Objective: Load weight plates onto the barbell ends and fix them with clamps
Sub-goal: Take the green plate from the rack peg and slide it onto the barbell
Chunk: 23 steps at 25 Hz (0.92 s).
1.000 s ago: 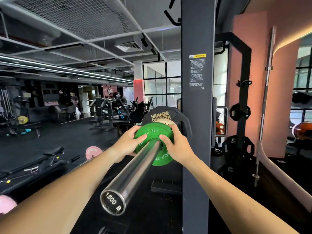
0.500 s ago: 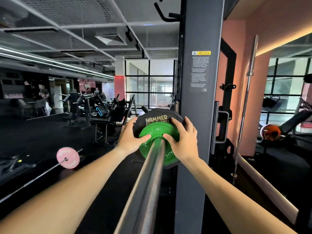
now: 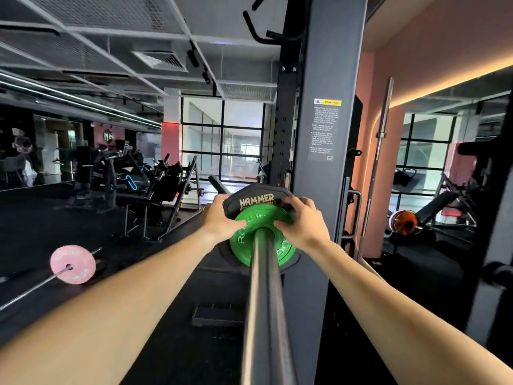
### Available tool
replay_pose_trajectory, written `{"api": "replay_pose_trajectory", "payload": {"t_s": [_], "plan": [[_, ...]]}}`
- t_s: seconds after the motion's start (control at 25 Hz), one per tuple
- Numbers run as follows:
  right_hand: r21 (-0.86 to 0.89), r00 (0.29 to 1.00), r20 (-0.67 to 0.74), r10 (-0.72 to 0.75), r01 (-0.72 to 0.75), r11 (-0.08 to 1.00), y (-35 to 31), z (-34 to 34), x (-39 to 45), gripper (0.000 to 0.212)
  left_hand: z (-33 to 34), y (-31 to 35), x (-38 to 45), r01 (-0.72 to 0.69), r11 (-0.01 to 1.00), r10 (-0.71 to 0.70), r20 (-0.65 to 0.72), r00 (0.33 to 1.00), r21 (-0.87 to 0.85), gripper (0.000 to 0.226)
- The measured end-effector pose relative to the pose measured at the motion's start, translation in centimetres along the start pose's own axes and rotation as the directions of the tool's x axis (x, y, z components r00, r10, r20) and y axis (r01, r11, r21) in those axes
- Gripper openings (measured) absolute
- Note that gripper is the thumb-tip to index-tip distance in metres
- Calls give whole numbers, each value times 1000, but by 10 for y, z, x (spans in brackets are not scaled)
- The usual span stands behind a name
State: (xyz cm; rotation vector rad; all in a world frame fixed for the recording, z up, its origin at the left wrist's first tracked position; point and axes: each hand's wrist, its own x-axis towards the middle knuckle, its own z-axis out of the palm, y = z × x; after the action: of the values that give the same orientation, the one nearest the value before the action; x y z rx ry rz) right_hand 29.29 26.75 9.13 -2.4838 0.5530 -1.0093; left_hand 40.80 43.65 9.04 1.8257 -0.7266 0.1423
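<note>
A steel barbell sleeve [image 3: 265, 301] runs from the bottom of the head view up to the middle. A small green weight plate [image 3: 249, 234] sits on it, pressed against a larger black plate [image 3: 256, 200] marked HAMMER. My left hand [image 3: 219, 219] holds the left edge of the plates, thumb on the green face. My right hand [image 3: 302, 222] holds the right edge, fingers over the top of the black plate. No clamp is in view.
The grey rack upright [image 3: 327, 162] stands right behind the plates. A pink plate [image 3: 72, 263] on another bar lies on the floor at left. A spare bar [image 3: 379, 151] leans on the pink wall at right. Gym machines fill the background.
The view swung right and closer to the bar, so its end left the frame. Both hands stayed on the green plate, and my fingers now reach over the black plate's edge.
</note>
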Motion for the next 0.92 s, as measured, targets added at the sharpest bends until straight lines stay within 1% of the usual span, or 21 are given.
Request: {"api": "replay_pose_trajectory", "payload": {"t_s": [0.08, 0.16, 0.32, 0.52, 0.64, 0.72, 0.84, 0.92], "plan": [[-20, 999, 33, -6, 7, 1000, -6, -22, -3, 49, -10, 18, 3, -65, 993, 63, 24, 998, 95, 55], [-54, 999, 46, -5, 8, 999, -10, -46, -13, 43, -18, 40, 3, -134, 979, 119, 98, 988, 154, 43], [-111, 998, 19, 52, -49, 993, -7, -101, -39, 47, -6, 93, -10, -281, 951, 247, 231, 941, 127, 27], [-177, 990, -61, 125, -134, 975, 15, -173, -87, 41, 46, 165, -48, -433, 901, 385, 407, 828, 30, 24], [-206, 974, -105, 202, -220, 954, 44, -226, -122, 40, 85, 213, -82, -524, 851, 459, 495, 738, -7, 19], [-224, 957, -139, 254, -280, 934, 69, -262, -148, 41, 115, 241, -107, -556, 831, 484, 535, 692, -32, 18], [-227, 936, -197, 290, -332, 915, 104, -312, -185, 39, 162, 271, -140, -582, 810, 511, 572, 642, -70, 19], [-223, 929, -216, 300, -346, 911, 132, -345, -210, 42, 198, 289, -163, -567, 817, 514, 577, 635, -105, 20]]}}
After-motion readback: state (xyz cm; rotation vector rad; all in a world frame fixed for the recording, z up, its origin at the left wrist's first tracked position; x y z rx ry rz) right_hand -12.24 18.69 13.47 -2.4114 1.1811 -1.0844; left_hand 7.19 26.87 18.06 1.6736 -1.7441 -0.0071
